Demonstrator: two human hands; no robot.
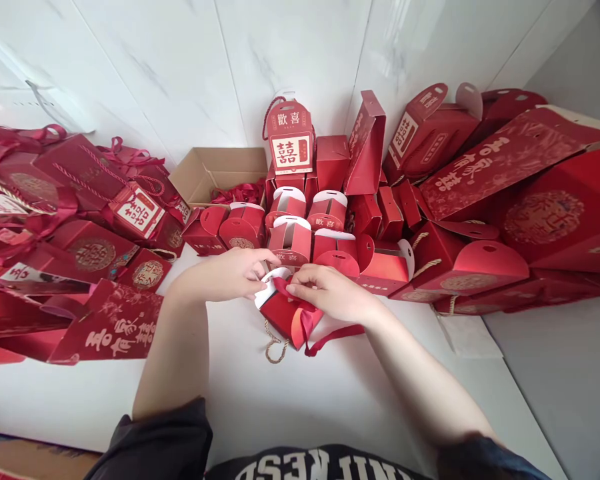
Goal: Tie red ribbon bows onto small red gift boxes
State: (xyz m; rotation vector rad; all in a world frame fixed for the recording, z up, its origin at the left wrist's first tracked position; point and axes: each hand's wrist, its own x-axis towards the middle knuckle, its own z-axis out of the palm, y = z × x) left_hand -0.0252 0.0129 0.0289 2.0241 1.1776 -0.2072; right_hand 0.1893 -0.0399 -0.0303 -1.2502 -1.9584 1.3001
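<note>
Between the hands [245,274] [330,291], a red box [281,317] sits slantwise — white flap [265,293] far-left.

Head-worn view, facing forward and down, close above the table

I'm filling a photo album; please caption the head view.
Two bare hands work a red ribbon on a small red box, with more red boxes around.

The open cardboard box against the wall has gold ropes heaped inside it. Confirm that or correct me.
Wrong on the contents: the head view shows red ribbons heaped inside. The rest holds: the cardboard box is open and against the wall.
</note>
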